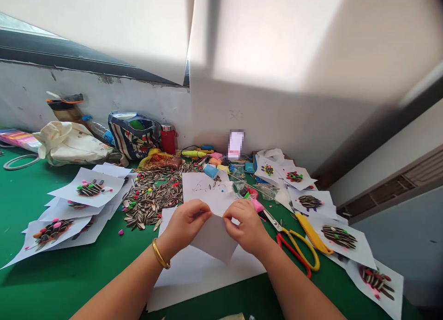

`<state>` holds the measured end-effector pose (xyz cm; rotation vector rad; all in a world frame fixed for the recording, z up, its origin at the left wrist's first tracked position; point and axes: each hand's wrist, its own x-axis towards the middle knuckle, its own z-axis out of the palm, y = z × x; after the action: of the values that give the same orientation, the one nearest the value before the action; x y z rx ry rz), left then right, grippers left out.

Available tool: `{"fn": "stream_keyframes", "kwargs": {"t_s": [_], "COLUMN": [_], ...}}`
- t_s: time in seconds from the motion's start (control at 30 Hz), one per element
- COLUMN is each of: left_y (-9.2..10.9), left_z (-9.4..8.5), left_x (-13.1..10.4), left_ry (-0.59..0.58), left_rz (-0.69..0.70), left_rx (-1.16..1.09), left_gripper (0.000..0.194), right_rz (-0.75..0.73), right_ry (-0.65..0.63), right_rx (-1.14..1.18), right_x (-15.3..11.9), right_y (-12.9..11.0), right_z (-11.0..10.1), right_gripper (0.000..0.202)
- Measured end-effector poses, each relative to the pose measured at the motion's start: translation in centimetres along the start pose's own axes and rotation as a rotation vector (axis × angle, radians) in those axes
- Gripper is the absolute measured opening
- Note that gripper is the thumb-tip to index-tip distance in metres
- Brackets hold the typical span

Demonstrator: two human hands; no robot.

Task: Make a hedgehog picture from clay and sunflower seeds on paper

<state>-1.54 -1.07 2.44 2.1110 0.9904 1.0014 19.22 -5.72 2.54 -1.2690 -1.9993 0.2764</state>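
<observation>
A small sheet of white paper (216, 240) is pinched along its upper edge by my left hand (188, 225), which wears a gold bangle, and by my right hand (246, 225). Both hands are closed, thumb against forefinger, a little apart from each other. Beneath lie larger white sheets (204, 283). Just beyond my hands is another sheet (197, 195) with faint pencil lines on it. Left of that spreads a heap of striped sunflower seeds (152, 200) dotted with coloured bits. Scissors (294, 241) with red and yellow handles lie right of my right hand.
Paper sheets with seed pictures (92, 188) are stacked at left, and more seed pictures (337, 237) line the right side. A yellow utility knife (311, 232) rests there. Along the wall stand a cloth bag (74, 144), a striped bag (134, 133) and a red flask (168, 140).
</observation>
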Motion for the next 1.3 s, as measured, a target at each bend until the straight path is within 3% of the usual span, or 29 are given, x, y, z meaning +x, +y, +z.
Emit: {"fn": "stream_keyframes", "kwargs": {"t_s": [0.13, 0.27, 0.37, 0.47, 0.57, 0.63, 0.7, 0.77, 0.8, 0.83, 0.9, 0.97, 1.03, 1.17, 1.3], "left_y": [-1.8, -3.1, -2.6, -1.6, -1.8, -2.6, -3.5, -4.1, -4.1, -4.0, -3.4, -2.5, -1.7, -1.3, -2.1], "left_z": [-1.7, -2.5, -1.8, -0.6, -0.2, -0.5, -0.9, -0.9, -0.6, -0.2, 1.0, 2.3, 3.4, 3.9, 3.5], "left_x": [0.9, 1.3, 1.1, 0.7, 0.6, 0.8, 1.1, 1.3, 1.2, 1.1, 0.6, 0.0, -0.4, -0.4, 0.0], "left_ry": [0.160, 0.320, 0.210, 0.055, 0.040, 0.108, 0.258, 0.416, 0.441, 0.408, 0.192, -0.014, -0.085, 0.071, 0.184], "left_rz": [-0.109, -0.198, -0.168, -0.105, -0.062, -0.090, -0.165, -0.224, -0.238, -0.247, -0.289, -0.380, -0.478, -0.566, -0.593], "left_rx": [-0.100, -0.162, -0.177, -0.164, -0.135, -0.190, -0.316, -0.490, -0.586, -0.682, -0.882, -1.027, -1.075, -1.044, -1.023], "left_gripper": [0.015, 0.018, 0.017, 0.015, 0.013, 0.015, 0.020, 0.024, 0.027, 0.033, 0.049, 0.056, 0.053, 0.048, 0.047], "right_rz": [0.077, 0.176, 0.098, -0.003, -0.005, 0.033, 0.117, 0.245, 0.307, 0.358, 0.417, 0.435, 0.436, 0.381, 0.330], "right_ry": [-0.023, 0.100, 0.123, -0.057, -0.198, -0.203, -0.166, -0.073, -0.007, 0.064, 0.178, 0.220, 0.208, 0.156, 0.056], "right_rx": [-0.008, -0.061, -0.026, -0.026, -0.073, -0.085, -0.021, 0.125, 0.216, 0.303, 0.431, 0.495, 0.517, 0.499, 0.336], "right_x": [0.2, 0.1, -0.1, -0.1, 0.0, 0.2, 0.2, 0.1, 0.1, 0.0, 0.0, 0.0, 0.0, 0.0, 0.2], "right_y": [2.6, 4.2, 3.2, 1.4, 0.6, 0.9, 1.4, 1.9, 2.0, 2.0, 1.9, 1.7, 1.6, 1.8, 1.3], "right_z": [-1.8, -2.9, -2.4, -1.2, -0.8, -1.1, -1.4, -1.4, -1.2, -0.9, -0.1, 0.8, 1.5, 2.4, 1.6], "right_gripper": [0.015, 0.015, 0.019, 0.021, 0.025, 0.031, 0.034, 0.035, 0.035, 0.035, 0.036, 0.038, 0.040, 0.041, 0.035]}}
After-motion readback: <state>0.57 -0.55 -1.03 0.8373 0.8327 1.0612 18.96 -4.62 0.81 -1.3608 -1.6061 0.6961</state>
